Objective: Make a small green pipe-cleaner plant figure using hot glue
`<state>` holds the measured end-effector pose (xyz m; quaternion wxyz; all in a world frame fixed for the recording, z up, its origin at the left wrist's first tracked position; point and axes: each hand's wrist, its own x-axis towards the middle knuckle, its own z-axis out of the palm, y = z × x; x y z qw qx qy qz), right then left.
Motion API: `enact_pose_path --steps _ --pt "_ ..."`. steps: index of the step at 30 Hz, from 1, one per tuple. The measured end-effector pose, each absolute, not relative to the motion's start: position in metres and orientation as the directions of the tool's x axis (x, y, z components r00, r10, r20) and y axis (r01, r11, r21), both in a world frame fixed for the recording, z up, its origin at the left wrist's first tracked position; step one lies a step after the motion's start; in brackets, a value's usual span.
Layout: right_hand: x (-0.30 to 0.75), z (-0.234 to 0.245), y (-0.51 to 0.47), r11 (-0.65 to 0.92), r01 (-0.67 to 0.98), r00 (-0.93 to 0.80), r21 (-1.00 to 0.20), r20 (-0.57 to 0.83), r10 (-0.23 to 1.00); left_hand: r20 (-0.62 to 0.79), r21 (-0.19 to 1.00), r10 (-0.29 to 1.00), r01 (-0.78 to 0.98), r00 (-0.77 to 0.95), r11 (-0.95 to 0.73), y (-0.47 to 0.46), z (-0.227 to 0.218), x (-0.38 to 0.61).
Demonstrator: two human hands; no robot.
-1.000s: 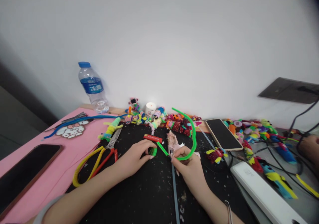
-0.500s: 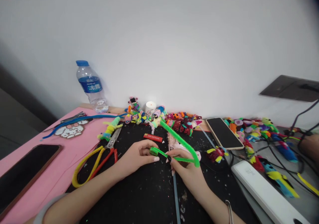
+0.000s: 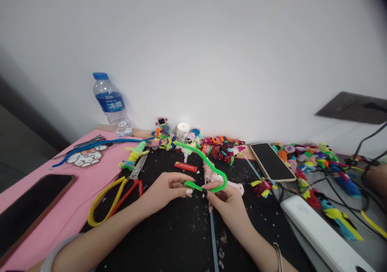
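My left hand (image 3: 168,189) pinches the rolled end of a bright green pipe cleaner (image 3: 208,166) over the black mat (image 3: 181,231). My right hand (image 3: 225,201) pinches the same green pipe cleaner a little to the right, fingers closed on it. The free length loops up and back toward the far row of small pipe-cleaner figures (image 3: 193,140). A red lighter (image 3: 185,167) lies just beyond my left hand. A pink object (image 3: 223,181) lies behind my right hand.
Red-and-yellow scissors (image 3: 121,187) lie left of the mat. A water bottle (image 3: 111,104) stands at the wall. Phones lie on the pink sheet (image 3: 33,207) and at the right (image 3: 270,162). A white power strip (image 3: 323,233), cables and more figures (image 3: 314,159) fill the right side.
The green pipe cleaner's free end has swung from the right over to the left, forming a tighter loop. Both hands have stayed close together, turning the rolled end.
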<state>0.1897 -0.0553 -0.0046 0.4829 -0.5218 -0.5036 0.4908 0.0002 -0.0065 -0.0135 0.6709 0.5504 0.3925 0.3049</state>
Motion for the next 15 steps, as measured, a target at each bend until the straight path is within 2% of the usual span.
enact_pose_path --steps 10,15 --pt "0.1895 -0.0068 -0.0536 -0.03 0.067 0.005 -0.997 -0.03 1.0 -0.205 0.977 0.851 0.055 0.483 0.204 -0.0093 -0.0053 0.0005" --pt "0.1893 -0.007 -0.0536 -0.027 0.102 -0.005 -0.994 -0.027 1.0 -0.169 0.985 0.861 0.049 0.479 0.165 -0.0092 -0.0047 0.0007"
